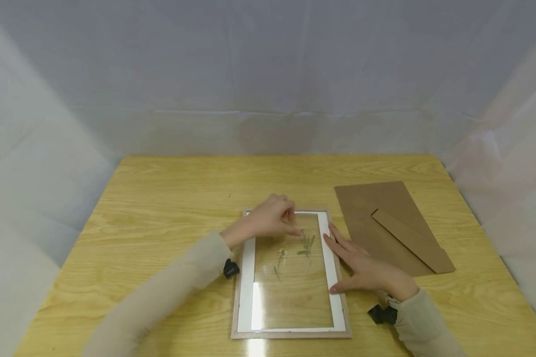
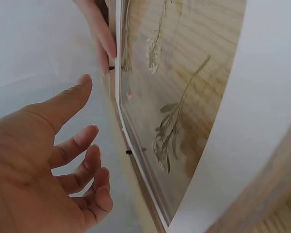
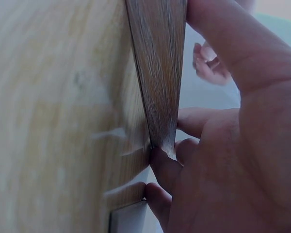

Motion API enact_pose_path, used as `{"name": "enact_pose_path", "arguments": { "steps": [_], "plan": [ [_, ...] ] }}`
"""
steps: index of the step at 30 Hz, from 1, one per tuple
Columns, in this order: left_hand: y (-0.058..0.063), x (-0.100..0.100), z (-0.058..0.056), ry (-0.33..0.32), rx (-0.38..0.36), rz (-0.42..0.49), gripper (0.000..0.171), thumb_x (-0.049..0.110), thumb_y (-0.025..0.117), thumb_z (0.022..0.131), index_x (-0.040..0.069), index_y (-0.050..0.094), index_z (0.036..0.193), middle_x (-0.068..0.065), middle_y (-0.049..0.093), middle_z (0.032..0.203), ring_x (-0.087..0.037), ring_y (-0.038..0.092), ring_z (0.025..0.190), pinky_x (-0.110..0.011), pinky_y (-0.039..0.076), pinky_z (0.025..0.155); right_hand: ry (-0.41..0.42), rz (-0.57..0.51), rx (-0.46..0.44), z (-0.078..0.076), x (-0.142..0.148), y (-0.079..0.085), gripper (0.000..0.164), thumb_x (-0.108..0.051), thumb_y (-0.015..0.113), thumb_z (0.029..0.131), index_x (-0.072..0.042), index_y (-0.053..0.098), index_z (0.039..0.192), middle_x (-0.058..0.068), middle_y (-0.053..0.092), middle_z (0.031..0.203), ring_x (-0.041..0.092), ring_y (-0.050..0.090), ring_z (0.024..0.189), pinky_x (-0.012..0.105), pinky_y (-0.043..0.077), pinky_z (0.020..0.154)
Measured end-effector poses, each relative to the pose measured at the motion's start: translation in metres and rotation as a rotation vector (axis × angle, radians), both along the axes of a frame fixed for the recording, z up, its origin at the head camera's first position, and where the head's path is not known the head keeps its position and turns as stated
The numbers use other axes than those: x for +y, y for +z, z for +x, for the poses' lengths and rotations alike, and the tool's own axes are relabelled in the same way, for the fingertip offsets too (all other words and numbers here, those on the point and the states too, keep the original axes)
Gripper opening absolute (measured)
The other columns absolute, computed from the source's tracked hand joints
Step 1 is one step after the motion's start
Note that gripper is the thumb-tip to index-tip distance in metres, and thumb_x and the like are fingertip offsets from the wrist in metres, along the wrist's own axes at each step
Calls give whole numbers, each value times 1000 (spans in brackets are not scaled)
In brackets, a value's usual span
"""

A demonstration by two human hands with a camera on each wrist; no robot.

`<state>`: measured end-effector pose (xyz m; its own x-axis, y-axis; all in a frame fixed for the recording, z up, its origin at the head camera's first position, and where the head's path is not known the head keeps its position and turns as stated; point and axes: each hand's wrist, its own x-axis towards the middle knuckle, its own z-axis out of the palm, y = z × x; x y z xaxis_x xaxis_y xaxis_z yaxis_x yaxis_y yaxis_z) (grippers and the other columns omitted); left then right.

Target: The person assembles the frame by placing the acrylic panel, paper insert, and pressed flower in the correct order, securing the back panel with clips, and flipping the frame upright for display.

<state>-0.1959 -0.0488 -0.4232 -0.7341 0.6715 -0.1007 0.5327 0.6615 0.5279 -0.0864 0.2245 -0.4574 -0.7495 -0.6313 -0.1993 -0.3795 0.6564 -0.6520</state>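
A wooden picture frame (image 1: 290,334) with a white border (image 1: 247,277) and a clear pane (image 1: 290,297) lies on the table. Pressed flower sprigs (image 1: 306,245) show in the pane; the left wrist view has a leafy sprig (image 2: 169,126) close up. Over the frame's far part hovers my left hand (image 1: 268,218), fingers loosely curled, nothing held. In the left wrist view that hand (image 2: 53,160) is apart from the pane. My right hand (image 1: 366,270) rests with spread fingers along the frame's right side, touching its wooden edge (image 3: 160,63) in the right wrist view.
To the right of the frame lies a brown backing board (image 1: 366,203), a folded brown flap (image 1: 411,240) angled across it. The wooden table (image 1: 183,188) is bordered at the back and sides by pale sheeting (image 1: 268,74).
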Motion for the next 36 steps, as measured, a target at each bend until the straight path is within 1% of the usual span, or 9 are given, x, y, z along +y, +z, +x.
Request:
{"name": "enact_pose_path", "arguments": {
  "steps": [4, 7, 11, 14, 17, 20, 26, 31, 36],
  "plan": [
    [4, -11, 1, 16, 7, 20, 38, 43, 80, 82, 10, 66, 93, -3, 59, 95, -19, 49, 90, -32, 47, 76, -3, 9, -3, 0, 0, 1, 113, -58, 72, 83, -5, 8, 159, 13, -18, 164, 48, 9, 146, 74, 15, 109],
    [5, -21, 4, 2, 30, 32, 41, 41, 80, 83, 6, 68, 100, -7, 61, 99, -20, 50, 92, -34, 48, 81, -1, 8, -5, 0, 1, 1, 112, -58, 71, 83, -5, 7, 159, 13, -18, 164, 47, 8, 147, 74, 14, 109],
    [7, -36, 13, -21, 42, 27, 48, 40, 80, 83, 3, 67, 111, -10, 61, 108, -23, 51, 100, -39, 47, 90, -4, 2, -18, 0, 1, 0, 112, -57, 71, 83, -7, 6, 159, 12, -19, 164, 44, 4, 148, 73, 12, 110],
    [9, -50, 23, -27, 42, -13, 62, 41, 81, 81, 2, 62, 125, -13, 59, 123, -29, 51, 114, -45, 44, 101, -6, 2, -19, 0, 1, 0, 112, -58, 71, 83, -8, 6, 160, 12, -19, 164, 42, 3, 149, 72, 12, 111],
    [9, -66, 33, -50, 48, -54, 82, 42, 83, 78, 1, 50, 141, -19, 50, 141, -36, 44, 131, -52, 35, 112, -5, 6, -12, 1, 1, 0, 113, -58, 71, 83, -8, 6, 160, 12, -18, 164, 42, 4, 149, 72, 13, 111],
    [5, -84, 43, -71, 61, -90, 100, 46, 84, 74, 1, 37, 150, -21, 36, 154, -41, 30, 142, -60, 25, 114, -4, 9, -6, 1, 0, 1, 113, -59, 71, 83, -7, 8, 159, 12, -17, 164, 44, 6, 148, 73, 14, 110],
    [-2, -112, 66, -75, -3, -121, 124, 54, 85, 66, 4, 18, 158, -17, 8, 165, -41, 4, 150, -68, 18, 113, -8, 25, 23, 2, -1, 5, 113, -58, 74, 81, -3, 12, 158, 15, -12, 165, 48, 13, 146, 74, 14, 109],
    [-12, -122, 78, -63, -26, -134, 130, 62, 80, 65, 3, 10, 158, -15, -2, 165, -38, -1, 150, -62, 13, 116, -9, 27, 50, 1, -2, 7, 114, -56, 76, 80, -1, 14, 158, 17, -8, 165, 42, 7, 149, 71, 8, 112],
    [-17, -127, 83, -40, -37, -112, 128, 65, 77, 68, 3, 11, 158, -12, -4, 165, -38, -1, 150, -61, 14, 116, 8, 29, 56, 0, -3, 8, 114, -57, 74, 80, 0, 14, 157, 19, -8, 165, 42, 6, 149, 70, 7, 113]
  ]
}}
